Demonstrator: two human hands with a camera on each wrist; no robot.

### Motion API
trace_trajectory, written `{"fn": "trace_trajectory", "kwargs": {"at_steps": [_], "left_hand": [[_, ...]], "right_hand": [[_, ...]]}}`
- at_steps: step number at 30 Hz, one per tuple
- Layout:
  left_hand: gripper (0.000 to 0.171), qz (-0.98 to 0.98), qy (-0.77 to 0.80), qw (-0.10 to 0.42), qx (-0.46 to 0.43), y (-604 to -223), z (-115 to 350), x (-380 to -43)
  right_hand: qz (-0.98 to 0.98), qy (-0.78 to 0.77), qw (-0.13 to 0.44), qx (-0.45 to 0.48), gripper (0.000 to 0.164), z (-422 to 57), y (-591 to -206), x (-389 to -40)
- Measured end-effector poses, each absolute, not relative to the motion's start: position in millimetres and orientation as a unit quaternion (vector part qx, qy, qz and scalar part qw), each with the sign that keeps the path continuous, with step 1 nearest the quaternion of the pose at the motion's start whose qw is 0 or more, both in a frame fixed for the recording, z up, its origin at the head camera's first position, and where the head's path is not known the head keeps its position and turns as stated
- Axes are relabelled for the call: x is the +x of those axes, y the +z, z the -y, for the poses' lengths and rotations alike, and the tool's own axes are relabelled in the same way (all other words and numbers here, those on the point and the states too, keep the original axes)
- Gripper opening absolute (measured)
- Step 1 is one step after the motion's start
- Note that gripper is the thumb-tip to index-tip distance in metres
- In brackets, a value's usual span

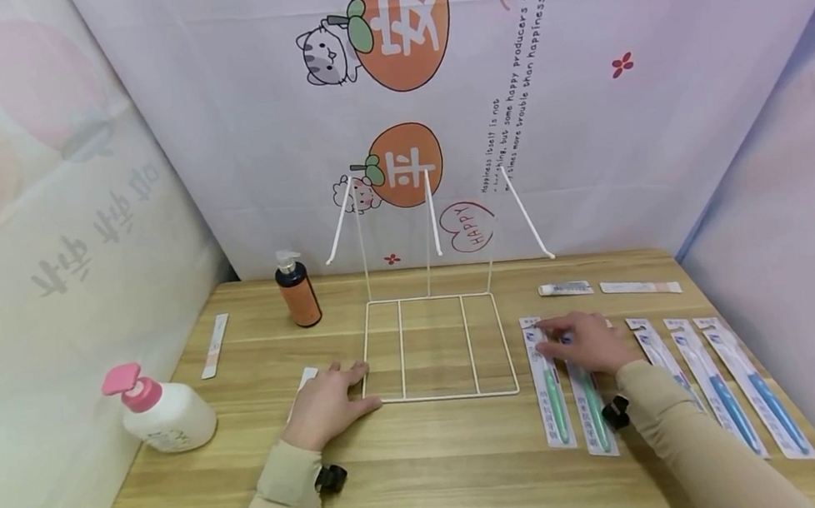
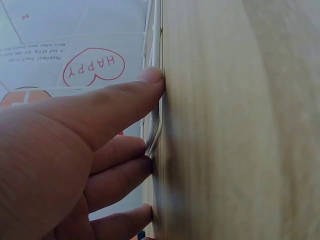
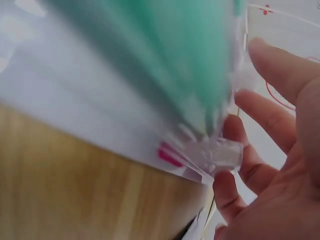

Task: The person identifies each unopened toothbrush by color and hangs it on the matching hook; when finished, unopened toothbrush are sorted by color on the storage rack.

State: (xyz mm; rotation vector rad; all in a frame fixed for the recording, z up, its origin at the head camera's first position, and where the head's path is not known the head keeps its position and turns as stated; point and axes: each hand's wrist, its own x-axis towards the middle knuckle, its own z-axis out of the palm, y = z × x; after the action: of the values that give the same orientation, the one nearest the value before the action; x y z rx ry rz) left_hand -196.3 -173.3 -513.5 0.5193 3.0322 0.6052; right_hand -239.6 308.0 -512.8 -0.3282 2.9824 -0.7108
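Observation:
A white wire rack (image 1: 441, 398) with upright hooks stands mid-table. My left hand (image 1: 328, 403) rests at its front left corner; the thumb (image 2: 152, 76) touches the wire in the left wrist view, other fingers beside it on the table. On the right lie two packaged green toothbrushes, the left one (image 1: 556, 405) and its neighbour (image 1: 591, 405). My right hand (image 1: 593, 342) is over their upper ends, loosely bent fingers at the left pack's top. In the right wrist view a blurred green toothbrush (image 3: 175, 55) fills the foreground, the right fingers beside its clear packaging.
Several packaged blue toothbrushes (image 1: 720, 386) lie right of my right forearm. Behind them are a toothpaste tube (image 1: 566, 289) and a flat sachet (image 1: 640, 287). At left stand a dark pump bottle (image 1: 299, 294) and a white pump bottle (image 1: 172, 419), with another sachet (image 1: 215, 345).

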Motion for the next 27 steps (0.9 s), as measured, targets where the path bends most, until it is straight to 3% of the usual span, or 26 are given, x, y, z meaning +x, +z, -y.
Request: {"fn": "trace_trajectory", "kwargs": {"at_steps": [14, 27], "left_hand": [[0.068, -0.967, 0.2, 0.009, 0.159, -512.3, 172.5, -193.9], [0.069, -0.967, 0.203, 0.012, 0.155, -512.4, 172.5, -194.5]], "right_hand": [[-0.947, -0.305, -0.032, -0.098, 0.049, -302.2, -509.2, -233.9], [-0.855, -0.458, -0.148, -0.194, 0.04, -250.7, -447.1, -205.0]]}}
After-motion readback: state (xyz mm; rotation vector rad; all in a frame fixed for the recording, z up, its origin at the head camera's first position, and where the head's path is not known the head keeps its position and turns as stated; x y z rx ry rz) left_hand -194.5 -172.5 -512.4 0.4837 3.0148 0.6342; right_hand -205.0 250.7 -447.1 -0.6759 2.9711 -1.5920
